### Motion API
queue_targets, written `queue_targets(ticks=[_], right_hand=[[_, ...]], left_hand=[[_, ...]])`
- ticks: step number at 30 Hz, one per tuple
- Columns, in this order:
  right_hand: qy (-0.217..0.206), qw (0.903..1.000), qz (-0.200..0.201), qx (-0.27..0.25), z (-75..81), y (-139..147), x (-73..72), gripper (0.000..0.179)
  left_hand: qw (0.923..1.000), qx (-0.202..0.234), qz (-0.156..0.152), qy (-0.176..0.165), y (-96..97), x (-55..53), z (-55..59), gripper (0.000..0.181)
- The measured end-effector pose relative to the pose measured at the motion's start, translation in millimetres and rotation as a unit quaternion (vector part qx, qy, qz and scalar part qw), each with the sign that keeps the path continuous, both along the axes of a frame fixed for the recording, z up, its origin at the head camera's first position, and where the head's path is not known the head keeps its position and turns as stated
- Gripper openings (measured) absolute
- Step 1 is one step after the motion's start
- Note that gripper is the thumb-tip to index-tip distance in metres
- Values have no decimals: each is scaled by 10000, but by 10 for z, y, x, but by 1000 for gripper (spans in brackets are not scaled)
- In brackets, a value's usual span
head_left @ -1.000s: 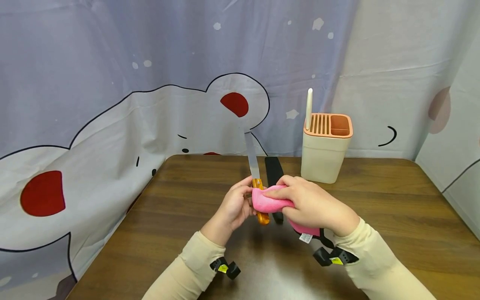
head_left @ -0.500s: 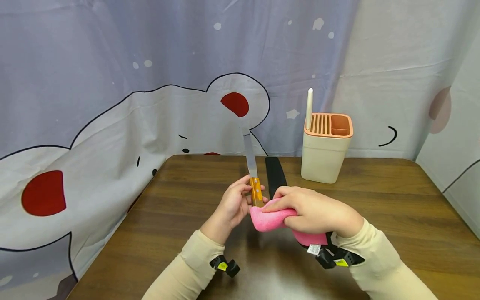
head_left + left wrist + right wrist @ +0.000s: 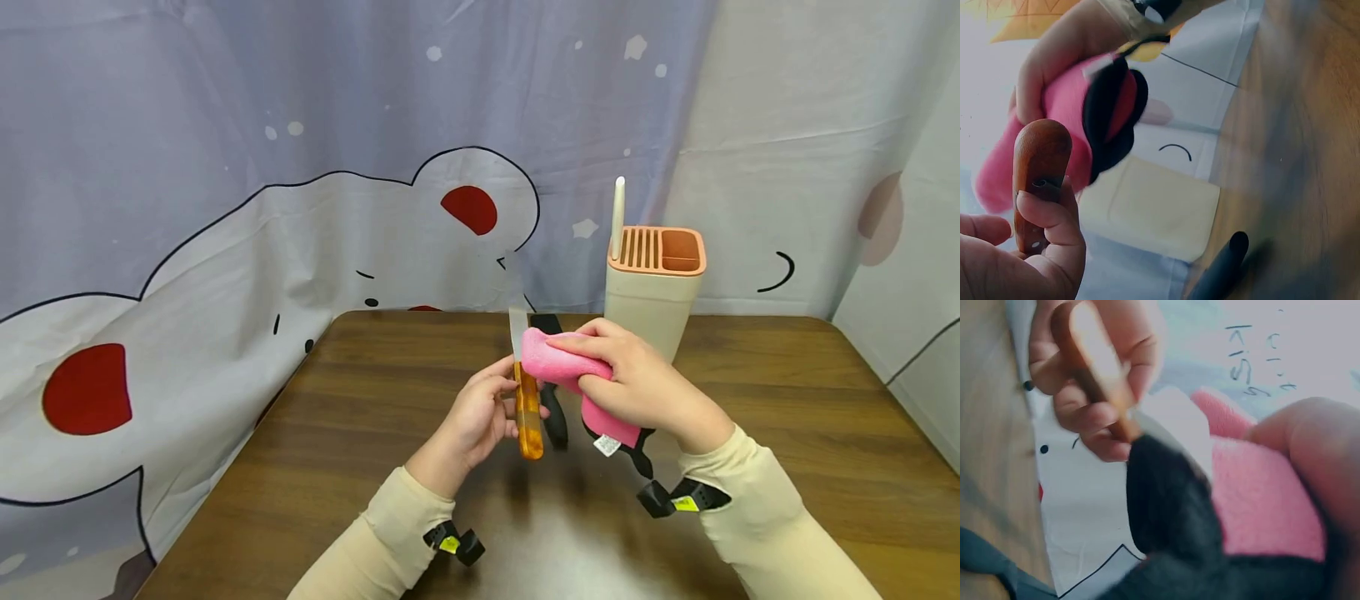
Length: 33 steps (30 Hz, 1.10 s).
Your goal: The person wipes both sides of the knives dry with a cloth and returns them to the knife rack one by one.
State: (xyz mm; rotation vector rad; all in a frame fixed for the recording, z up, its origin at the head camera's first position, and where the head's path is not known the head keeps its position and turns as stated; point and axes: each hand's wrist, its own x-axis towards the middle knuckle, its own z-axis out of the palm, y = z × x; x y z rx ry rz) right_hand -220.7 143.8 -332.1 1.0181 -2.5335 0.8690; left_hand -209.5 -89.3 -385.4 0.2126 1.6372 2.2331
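My left hand (image 3: 474,417) grips the orange-brown wooden handle of a knife (image 3: 528,421), its long thin blade pointing up and away. A folded pink cloth (image 3: 558,357) with black trim and a white tag is pinched in my right hand (image 3: 641,383). In the head view the cloth sits at the blade's base, just above the handle; contact is hard to tell. The left wrist view shows the handle end (image 3: 1041,153) in front of the cloth. Behind the blade, a black knife-shaped thing (image 3: 556,421) lies on the table, partly covered by the cloth.
A cream knife block (image 3: 647,308) with an orange slotted top stands at the back right, a white handle sticking up from it. The brown wooden table (image 3: 390,367) ends at a printed curtain (image 3: 337,242) behind.
The cloth first slid down the handle toward its end, then moved up to the base of the blade. My left hand and the knife shifted slightly right.
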Motion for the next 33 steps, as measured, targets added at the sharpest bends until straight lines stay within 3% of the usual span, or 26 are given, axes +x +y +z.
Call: queue_targets(ticks=[5, 11, 22, 28, 33], right_hand=[[51, 9986, -421, 309, -78, -82, 0, 54], [90, 9977, -291, 601, -110, -129, 46, 51], [252, 9920, 528, 1116, -46, -137, 138, 53], [299, 9883, 771, 1283, -21, -138, 195, 54], [9, 9853, 1103, 1302, -30, -133, 236, 50]], left_hand=[[9998, -15, -186, 57, 14, 47, 15, 58], [9998, 45, -152, 73, 11, 33, 9, 58], [9989, -32, 433, -181, -14, -23, -35, 63], [9989, 25, 427, -187, -27, -50, -52, 62], [9991, 9, 430, -36, -56, -78, -72, 58]])
